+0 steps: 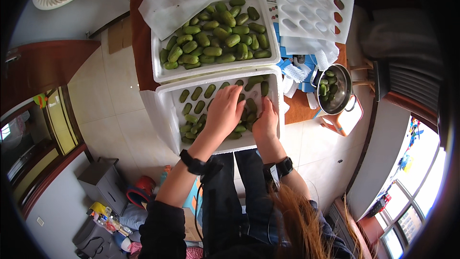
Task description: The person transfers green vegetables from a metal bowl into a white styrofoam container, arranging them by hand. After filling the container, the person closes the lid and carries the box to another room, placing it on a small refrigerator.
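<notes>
Hair [294, 220] beside your right arm [295, 183]; left hand [224, 110] angled over box [280, 86], right hand [266, 121] near its right edge, grips unclear; both hide some cucumbers [196, 93].

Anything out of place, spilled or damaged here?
Nothing looks spilled. A white sheet lies askew across a corner of the far foam box. In the near foam box, green oblong fruits line up at far left but jumble toward the near side, breaking the rows.

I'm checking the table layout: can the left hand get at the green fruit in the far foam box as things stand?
Probably yes: only adjoining box rims seem to separate the left hand from the green fruit, mostly uncovered; a white sheet overlaps the far left corner.
</notes>
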Demonstrator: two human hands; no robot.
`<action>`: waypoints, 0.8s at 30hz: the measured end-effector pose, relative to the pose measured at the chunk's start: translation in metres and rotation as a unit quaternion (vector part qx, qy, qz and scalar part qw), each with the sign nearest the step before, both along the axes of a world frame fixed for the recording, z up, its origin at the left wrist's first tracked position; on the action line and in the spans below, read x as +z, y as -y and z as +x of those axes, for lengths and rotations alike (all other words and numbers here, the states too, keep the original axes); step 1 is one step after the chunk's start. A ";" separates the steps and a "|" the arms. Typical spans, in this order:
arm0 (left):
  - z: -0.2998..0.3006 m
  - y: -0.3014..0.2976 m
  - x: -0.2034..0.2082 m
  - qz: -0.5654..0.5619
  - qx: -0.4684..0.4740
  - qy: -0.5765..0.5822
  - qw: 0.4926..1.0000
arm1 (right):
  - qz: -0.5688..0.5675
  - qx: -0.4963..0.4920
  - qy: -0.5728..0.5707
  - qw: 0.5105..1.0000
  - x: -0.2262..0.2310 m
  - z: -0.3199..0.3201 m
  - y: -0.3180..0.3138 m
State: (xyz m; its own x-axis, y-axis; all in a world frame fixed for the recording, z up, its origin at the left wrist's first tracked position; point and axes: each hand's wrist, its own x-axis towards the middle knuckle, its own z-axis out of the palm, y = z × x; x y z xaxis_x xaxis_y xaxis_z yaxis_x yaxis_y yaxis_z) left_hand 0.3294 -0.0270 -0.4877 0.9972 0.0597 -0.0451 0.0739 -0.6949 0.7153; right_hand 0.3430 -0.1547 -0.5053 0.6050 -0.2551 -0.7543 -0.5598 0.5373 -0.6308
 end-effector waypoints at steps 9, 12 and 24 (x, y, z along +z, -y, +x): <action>0.043 0.038 -0.029 0.000 0.067 -0.194 0.979 | 0.205 -0.128 -0.147 0.959 -0.011 0.007 0.007; 0.037 0.043 -0.032 0.007 0.083 -0.153 0.985 | 0.226 -0.162 -0.132 0.951 -0.021 0.014 0.011; 0.043 0.025 -0.038 -0.069 -0.012 -0.142 0.987 | 0.365 -0.107 -0.019 0.925 -0.034 0.023 0.013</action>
State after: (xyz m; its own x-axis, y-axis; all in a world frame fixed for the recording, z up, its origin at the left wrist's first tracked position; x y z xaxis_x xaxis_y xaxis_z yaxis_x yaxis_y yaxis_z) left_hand 0.3723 -0.0524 -0.5253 0.9443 0.0101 -0.3289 0.2697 -0.5967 0.7558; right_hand 0.3655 -0.1677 -0.5391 0.5683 0.2194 -0.7931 -0.4056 0.9133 -0.0379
